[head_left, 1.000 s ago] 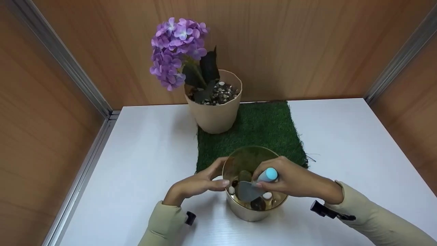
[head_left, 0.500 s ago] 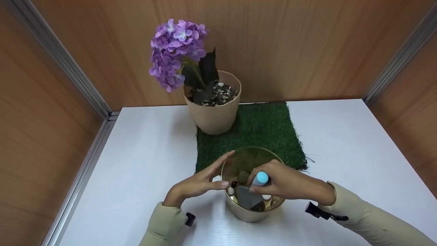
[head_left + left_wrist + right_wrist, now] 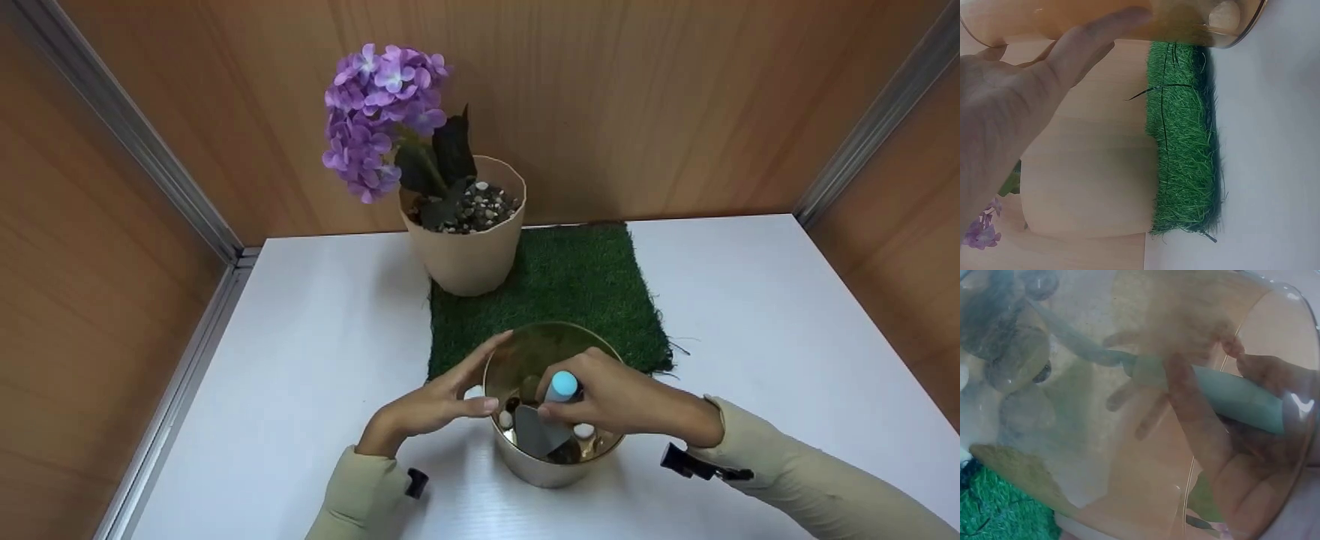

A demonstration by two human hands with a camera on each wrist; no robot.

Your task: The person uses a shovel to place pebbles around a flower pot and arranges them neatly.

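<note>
Trowel (image 3: 534,433) sits inside the amber transparent bowl (image 3: 541,472), its blade down among the pebbles (image 3: 583,431); the right hand (image 3: 600,390) grips its handle with curled fingers. The left hand (image 3: 439,406) spreads extended fingers along the bowl's left side, thumb at the rim. Behind the bowl lies the turf mat (image 3: 577,277). For a clean scoop, it would likely help to brace the bowl lightly, slide the blade low beneath the pebbles, then level it before lifting.
</note>
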